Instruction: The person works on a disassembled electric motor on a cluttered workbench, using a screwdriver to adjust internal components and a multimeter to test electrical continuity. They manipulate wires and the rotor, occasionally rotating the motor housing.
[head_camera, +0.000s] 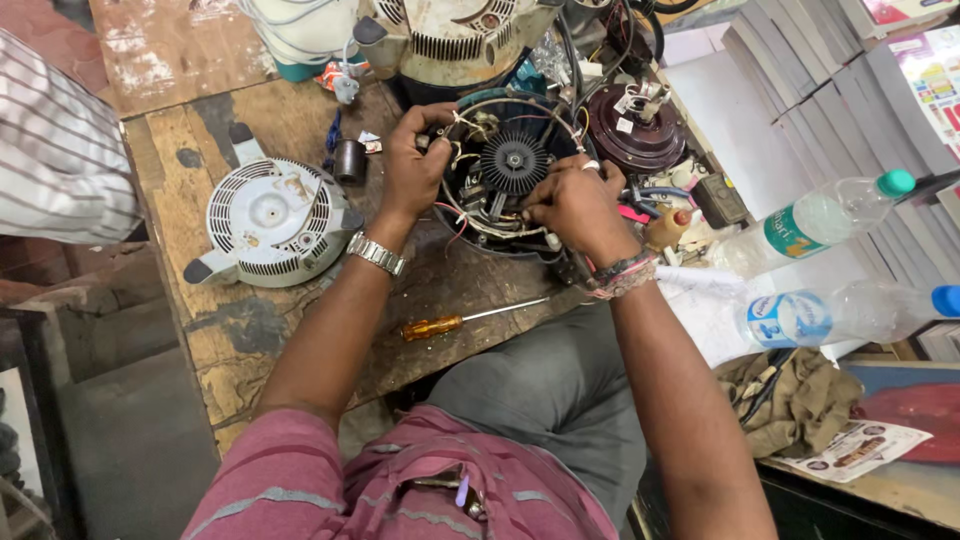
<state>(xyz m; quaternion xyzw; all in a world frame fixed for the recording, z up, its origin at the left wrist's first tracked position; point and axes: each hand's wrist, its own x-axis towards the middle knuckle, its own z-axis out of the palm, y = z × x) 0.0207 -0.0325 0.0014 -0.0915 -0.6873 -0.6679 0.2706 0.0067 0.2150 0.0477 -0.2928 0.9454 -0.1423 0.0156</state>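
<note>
Two clear plastic bottles lie on their sides at the right: one with a green cap (800, 225), one with a blue cap (850, 312); whether either holds any liquid cannot be told. The round black motor housing (505, 175) sits open on the wooden workbench (230, 330), near its far edge, holding a black ribbed fan wheel (514, 162) at its middle and loose white and red wires around it.

The left hand (415, 165) grips the housing's left rim, fingers curled over the edge. The right hand (575, 205) rests on the lower right of the housing, fingers pressed together and pinching among the wires; what it pinches is hidden.

A white vented cover (272, 220) lies well apart to the left. An orange-handled screwdriver (465, 320) lies near the bench's front edge, with bare wood around it. Behind the housing parts crowd close, a dark round motor part (636, 130) just beside it.
</note>
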